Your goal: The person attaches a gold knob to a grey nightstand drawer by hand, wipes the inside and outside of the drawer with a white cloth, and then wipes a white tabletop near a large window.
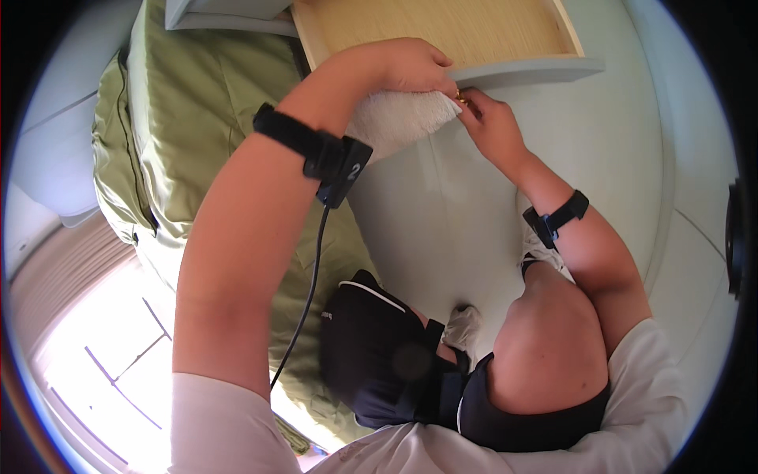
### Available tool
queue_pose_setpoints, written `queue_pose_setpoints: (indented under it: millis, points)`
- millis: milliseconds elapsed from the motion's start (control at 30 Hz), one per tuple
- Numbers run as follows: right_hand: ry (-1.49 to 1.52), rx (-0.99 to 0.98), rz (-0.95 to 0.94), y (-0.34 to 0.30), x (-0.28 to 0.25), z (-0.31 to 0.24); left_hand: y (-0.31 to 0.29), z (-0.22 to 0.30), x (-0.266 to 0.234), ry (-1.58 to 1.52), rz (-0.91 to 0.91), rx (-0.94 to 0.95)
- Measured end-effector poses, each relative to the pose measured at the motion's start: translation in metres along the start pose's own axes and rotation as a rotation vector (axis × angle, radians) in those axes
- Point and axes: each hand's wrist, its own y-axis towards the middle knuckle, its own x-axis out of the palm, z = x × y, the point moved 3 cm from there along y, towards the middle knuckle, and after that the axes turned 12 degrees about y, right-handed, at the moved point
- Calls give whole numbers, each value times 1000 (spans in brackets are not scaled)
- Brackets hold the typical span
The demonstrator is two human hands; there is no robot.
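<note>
left hand (pixel 414 65), white cloth (pixel 404 118), right hand (pixel 493 125) at open drawer front (pixel 533 74)

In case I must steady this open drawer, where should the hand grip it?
On the drawer, the right end of the grey front panel looks best, approached from the person's side: thumb outside, fingers over its top edge. That end is thin and uncovered, while the left hand, white cloth and right hand crowd the left and middle.
</note>
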Motion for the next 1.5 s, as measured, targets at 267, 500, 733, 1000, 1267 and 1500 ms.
queue_pose_setpoints:
  millis: [267, 500, 733, 1000, 1267, 1500]
  points:
    - [-897, -37, -470, -12, -33, -92, -109, -28, -17, -470, 587, -202]
    - [-449, -405, -93, 6, -51, -141, -214, -14, 10, -719, 694, -174]
    - [-773, -416, -287, -24, -2, -73, -208, -28, 35, -573, 810, -141]
    - [-827, -504, -205, 7, -3, -56, -209, -4, 48, -495, 769, 17]
    - [-866, -152, -557, -36, 10, -127, -196, -23, 36, -646, 940, 2]
    - [156, -290, -538, -46, 31, -199, -178, -4, 30, -1160, 1036, -44]
